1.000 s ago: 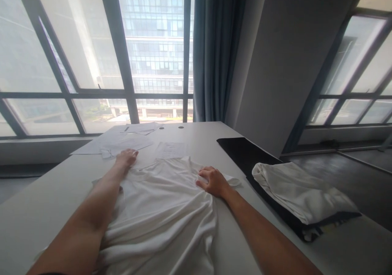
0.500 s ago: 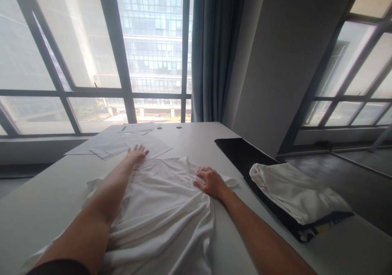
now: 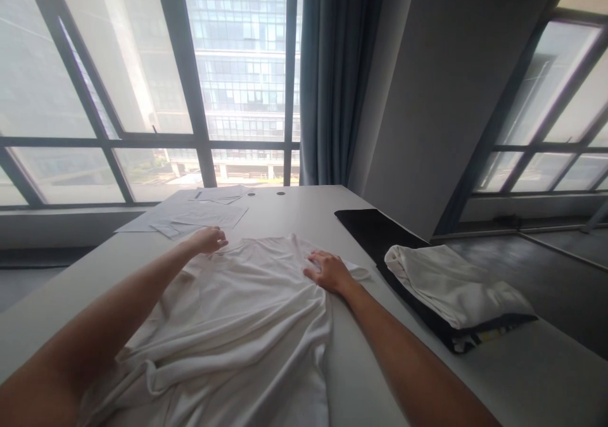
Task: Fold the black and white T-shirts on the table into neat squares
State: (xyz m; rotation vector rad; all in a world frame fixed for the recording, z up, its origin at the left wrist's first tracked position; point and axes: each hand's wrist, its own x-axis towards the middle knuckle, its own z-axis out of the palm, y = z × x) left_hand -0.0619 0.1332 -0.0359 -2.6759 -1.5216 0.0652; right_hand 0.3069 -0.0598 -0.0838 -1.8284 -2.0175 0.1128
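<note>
A white T-shirt (image 3: 247, 313) lies wrinkled across the table in front of me, its neckline toward the window. My right hand (image 3: 327, 270) rests on its upper right shoulder, thumb and fingers apart with cloth showing between them. Just beyond the shirt's upper left edge is my left hand (image 3: 211, 239), its fingers loosely bent and nothing visible in them. Whether its fingertips touch the cloth is hard to see. My left forearm passes over the shirt's left side and hides part of it. Near the left hand lie several white paper sheets (image 3: 209, 215).
Along the right edge of the white table (image 3: 294, 215) lies a flat black piece (image 3: 361, 227). A folded white garment (image 3: 456, 287) sits partly on it, with dark patterned cloth under its near end. Windows, a blue-grey curtain (image 3: 332, 85) and a slanted pillar (image 3: 413, 110) stand behind.
My left hand has come off the papers, its spread fingers now bent. The sheets have shifted left, away from the shirt's neckline. My right hand stays on the shirt's shoulder.
</note>
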